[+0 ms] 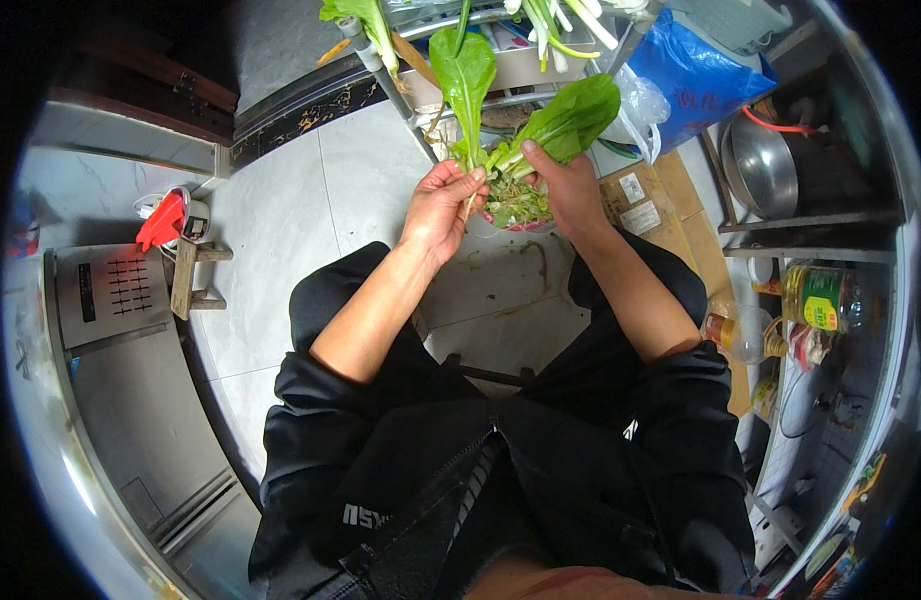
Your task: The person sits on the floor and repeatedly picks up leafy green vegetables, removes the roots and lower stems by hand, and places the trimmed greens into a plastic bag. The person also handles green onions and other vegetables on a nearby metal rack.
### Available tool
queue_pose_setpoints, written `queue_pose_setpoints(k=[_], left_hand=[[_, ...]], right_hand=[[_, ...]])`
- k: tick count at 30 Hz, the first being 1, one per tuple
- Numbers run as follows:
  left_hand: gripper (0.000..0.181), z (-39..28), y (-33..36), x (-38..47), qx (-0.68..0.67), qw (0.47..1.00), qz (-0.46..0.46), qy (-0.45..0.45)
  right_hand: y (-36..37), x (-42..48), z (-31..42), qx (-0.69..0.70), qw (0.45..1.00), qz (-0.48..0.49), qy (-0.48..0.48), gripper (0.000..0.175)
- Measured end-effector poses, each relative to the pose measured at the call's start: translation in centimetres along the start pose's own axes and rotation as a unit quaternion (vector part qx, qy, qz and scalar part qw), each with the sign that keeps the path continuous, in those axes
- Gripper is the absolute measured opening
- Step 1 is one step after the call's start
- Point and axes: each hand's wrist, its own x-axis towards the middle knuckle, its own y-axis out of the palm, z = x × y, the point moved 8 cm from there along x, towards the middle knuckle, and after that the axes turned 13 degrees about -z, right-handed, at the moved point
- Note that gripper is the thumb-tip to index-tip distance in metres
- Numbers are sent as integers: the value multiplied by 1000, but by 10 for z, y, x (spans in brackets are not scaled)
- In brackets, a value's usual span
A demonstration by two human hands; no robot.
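Note:
In front of my knees, my left hand pinches a leafy green plant near its base, its broad leaf pointing away from me. A thin pale root hangs below the fingers. My right hand grips other leafy greens by their pale stalks, thumb on top, leaves slanting up to the right. Just below both hands, a heap of green trimmings and roots fills a container with a reddish rim. The hands hide much of this container.
A metal rack ahead bears spring onions and more greens. Right of it are a blue bag, flattened cardboard, a steel bowl and an oil bottle. A wooden stool stands left. Scraps litter the tiles.

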Motion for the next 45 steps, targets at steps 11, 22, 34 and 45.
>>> queue_pose_setpoints(k=[11,22,34,45], left_hand=[[7,5,5,-8,67,997,16,-36],[9,3,1,-2,30,997,-29,-57],[12,-7,8,-9,78,997,5,10],[29,-37,35,-29,321,882,71,338]], right_hand=[[12,-6,21,-91,987,121,-45,26],[5,-3,16,-56,997,40,-36,20],[-2,7,0,128,983,51,125,27],[13,-2,-4,149,971,97,161,32]])
